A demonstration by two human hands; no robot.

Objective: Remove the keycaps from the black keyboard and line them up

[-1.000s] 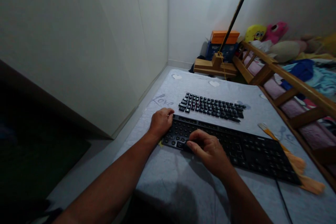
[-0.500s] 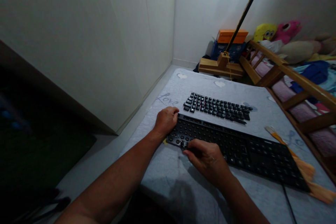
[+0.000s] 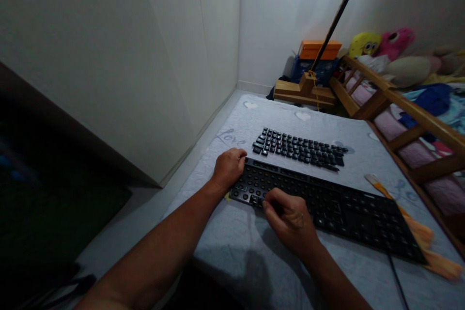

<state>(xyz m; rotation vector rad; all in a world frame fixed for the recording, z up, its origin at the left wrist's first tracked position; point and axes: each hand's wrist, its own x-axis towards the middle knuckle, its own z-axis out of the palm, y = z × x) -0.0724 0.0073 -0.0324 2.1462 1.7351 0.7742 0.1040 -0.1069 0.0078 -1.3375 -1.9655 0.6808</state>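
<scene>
A black keyboard (image 3: 356, 218) lies slanted on the pale cloth (image 3: 225, 247), many of its key positions bare. My left hand (image 3: 229, 167) grips its upper left corner. At the keyboard's lower left edge, my right hand (image 3: 288, 215) has its thumb and index finger pinched together beside a black key (image 3: 256, 200); what is between the fingertips is too small and dark to make out. Behind the keyboard, many loose black keycaps (image 3: 298, 147) are laid out in slanted rows.
A brush (image 3: 376, 181) and an orange cloth (image 3: 441, 264) lie at the keyboard's right end, where a cable (image 3: 397, 281) runs forward. A wooden bed rail (image 3: 421, 111) borders the right side. A wooden stand (image 3: 307, 89) with a black pole is at the back; a pale cabinet (image 3: 145, 68) rises left.
My right hand has shifted slightly right, off the black key near the lower left edge, which now shows more. My left hand stays at the corner. The view has moved slightly.
</scene>
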